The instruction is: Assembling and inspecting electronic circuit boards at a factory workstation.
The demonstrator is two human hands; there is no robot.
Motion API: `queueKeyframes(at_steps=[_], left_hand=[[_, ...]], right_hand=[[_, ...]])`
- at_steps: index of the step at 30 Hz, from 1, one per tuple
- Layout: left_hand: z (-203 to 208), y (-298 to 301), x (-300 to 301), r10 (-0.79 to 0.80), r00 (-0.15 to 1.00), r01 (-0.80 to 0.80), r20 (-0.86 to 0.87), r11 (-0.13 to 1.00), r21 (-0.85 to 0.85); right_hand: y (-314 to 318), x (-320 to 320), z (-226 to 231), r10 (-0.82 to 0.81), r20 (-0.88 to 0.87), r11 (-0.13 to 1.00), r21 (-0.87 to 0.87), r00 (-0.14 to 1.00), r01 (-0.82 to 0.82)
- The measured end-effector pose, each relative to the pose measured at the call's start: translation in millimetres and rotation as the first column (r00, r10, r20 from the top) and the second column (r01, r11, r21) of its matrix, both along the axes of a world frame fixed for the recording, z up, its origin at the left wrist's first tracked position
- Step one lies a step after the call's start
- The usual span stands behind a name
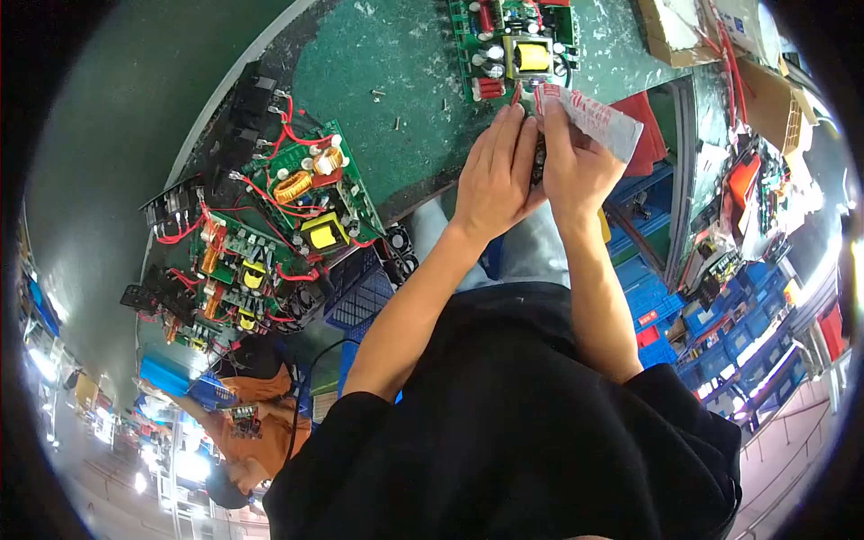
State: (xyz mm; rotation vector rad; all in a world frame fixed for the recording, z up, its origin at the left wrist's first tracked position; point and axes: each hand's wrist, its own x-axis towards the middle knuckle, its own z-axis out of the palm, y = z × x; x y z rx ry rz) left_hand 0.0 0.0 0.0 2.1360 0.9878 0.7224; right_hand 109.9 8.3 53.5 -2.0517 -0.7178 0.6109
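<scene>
Over the near edge of the bench, my two hands are close together. My right hand [579,175] is closed, with a whitish sheet with red print [605,126] sticking out to the right from its fingers. My left hand [493,178] lies beside it, fingers together and bent round something dark between the hands; most of that thing is hidden. Just beyond the fingertips sits a green circuit board [470,56] with a yellow-wrapped transformer [533,58] and red parts. A bit of red shows between the fingertips and this board.
Several circuit boards [346,184] with red wires and black sockets are heaped at the left. Loose screws [397,123] lie on the green bench [378,54]. Blue bins [643,288] and cardboard boxes [765,103] stand at the right. A person in orange [261,418] works at lower left.
</scene>
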Motion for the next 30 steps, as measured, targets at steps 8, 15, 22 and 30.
queueKeyframes(at_steps=[8,15,22,30], left_hand=[[-8.5,2.7,1.7,0.054,0.992,-0.052,0.112,0.998,-0.021],[-11.0,0.6,3.7,0.081,0.990,-0.080,0.115,0.997,-0.017],[-12.4,-0.7,5.2,0.090,0.987,-0.086,0.132,0.996,-0.036],[-11.2,0.1,3.2,0.087,0.989,-0.086,0.115,0.996,-0.021]], right_hand=[[10.8,-9.7,10.3,0.136,0.327,0.991,-0.053,0.935,-0.126],[11.5,-3.8,4.6,0.286,0.516,0.949,-0.033,0.808,-0.314],[10.7,0.4,2.6,0.313,0.448,0.940,-0.024,0.837,-0.339],[10.2,-7.8,2.6,0.301,0.523,0.948,-0.075,0.797,-0.309]])
